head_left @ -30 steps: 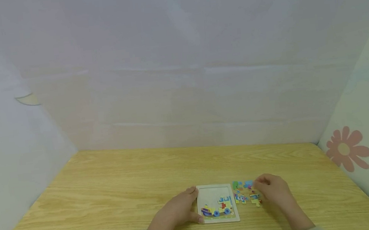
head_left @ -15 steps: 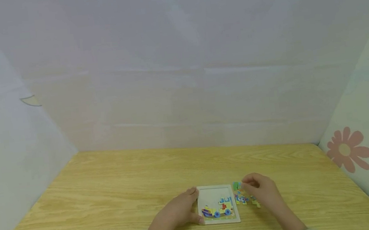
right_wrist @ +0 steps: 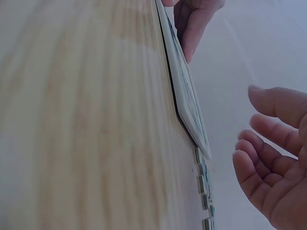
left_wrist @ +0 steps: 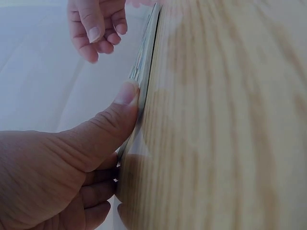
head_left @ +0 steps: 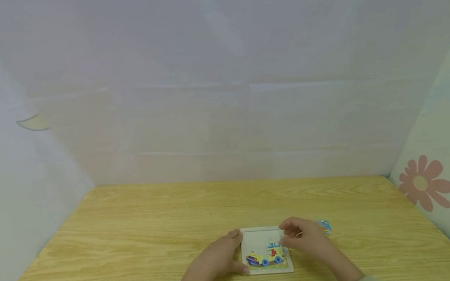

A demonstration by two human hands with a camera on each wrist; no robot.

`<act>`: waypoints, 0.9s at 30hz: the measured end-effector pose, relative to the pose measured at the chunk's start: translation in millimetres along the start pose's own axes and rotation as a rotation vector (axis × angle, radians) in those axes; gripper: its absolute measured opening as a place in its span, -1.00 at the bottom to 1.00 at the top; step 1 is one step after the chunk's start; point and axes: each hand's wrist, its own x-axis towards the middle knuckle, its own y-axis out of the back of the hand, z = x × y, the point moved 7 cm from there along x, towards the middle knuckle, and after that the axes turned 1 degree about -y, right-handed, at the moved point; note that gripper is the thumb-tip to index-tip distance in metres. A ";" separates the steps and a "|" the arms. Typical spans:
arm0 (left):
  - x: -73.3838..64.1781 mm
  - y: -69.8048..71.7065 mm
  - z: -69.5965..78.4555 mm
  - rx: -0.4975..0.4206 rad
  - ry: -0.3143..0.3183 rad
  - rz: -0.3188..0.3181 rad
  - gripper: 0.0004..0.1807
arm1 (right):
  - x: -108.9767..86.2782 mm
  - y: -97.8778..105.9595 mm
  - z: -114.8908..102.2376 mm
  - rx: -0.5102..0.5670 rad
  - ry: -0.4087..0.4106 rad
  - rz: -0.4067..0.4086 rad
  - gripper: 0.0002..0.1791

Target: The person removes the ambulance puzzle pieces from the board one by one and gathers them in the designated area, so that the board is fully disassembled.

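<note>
A square jigsaw puzzle tray (head_left: 265,273) with a pale rim lies on the table. Along its lower part, fitted pieces show a yellow and blue vehicle (head_left: 264,258); the upper part is bare. My left hand (head_left: 217,258) grips the tray's left side, thumb at the near corner and fingers at the far one. Over the right rim hovers my right hand (head_left: 307,239), fingers loosely bent; the right wrist view shows a gap between thumb and forefinger with nothing in it. Loose puzzle pieces (right_wrist: 204,179) lie beside the tray, mostly hidden by that hand in the head view.
One blue puzzle piece (head_left: 324,226) shows past the right hand. The wooden table (head_left: 155,225) runs back to a pale cloth wall (head_left: 222,113). Side walls of patterned cloth stand left and right, the right one with a red flower (head_left: 420,182).
My right hand has moved left from the loose pieces to the tray's right rim, uncovering a blue piece on the right and covering the others. My left hand has stayed on the tray.
</note>
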 end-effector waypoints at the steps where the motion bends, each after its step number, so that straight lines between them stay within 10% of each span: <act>1: 0.1 -0.2 0.0 -0.001 0.001 -0.001 0.00 | 0.4 -2.3 0.5 0.000 0.005 -0.020 -0.60; 27: -0.7 1.3 -0.7 -0.016 0.001 0.010 0.01 | 9.3 -30.3 -6.9 -0.209 0.118 -0.241 -0.58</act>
